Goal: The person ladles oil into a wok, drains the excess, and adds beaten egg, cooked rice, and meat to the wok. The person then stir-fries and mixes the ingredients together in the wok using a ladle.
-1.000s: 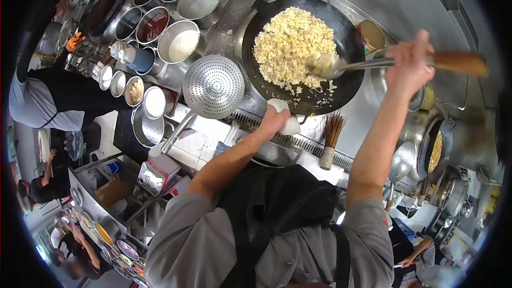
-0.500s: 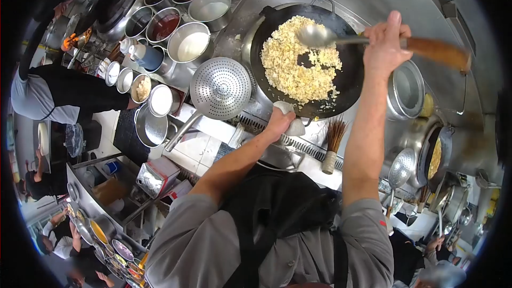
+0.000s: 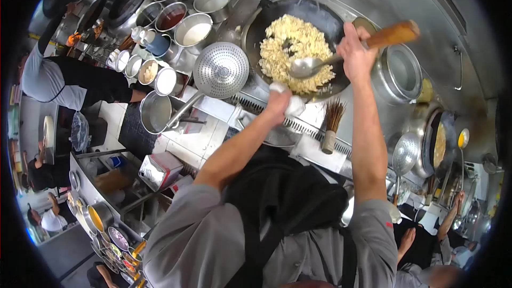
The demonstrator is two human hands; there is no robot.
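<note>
A dark wok [image 3: 322, 16] holds a pale yellow heap of what looks like egg fried rice [image 3: 290, 29]. My right hand [image 3: 356, 56] is closed around the handle of a ladle [image 3: 305, 68], which has a metal bowl and a wooden grip. The bowl rests against the rice on the near side of the wok. At the wok's near rim, my left hand [image 3: 278, 103] grips a folded white cloth [image 3: 295, 106]. The rim beneath the cloth is hidden.
Left of the wok lies a perforated skimmer [image 3: 221, 69], beside several metal pots of sauces. A bamboo brush [image 3: 333, 122] sits near the stove's front edge. At right are a metal pot [image 3: 401, 72] and a second wok [image 3: 429, 149]. Co-workers stand on both sides.
The ladle has swung down and toward me, from the rice's upper part to its near side. The wok's far side has tipped and the rice has gathered closer together.
</note>
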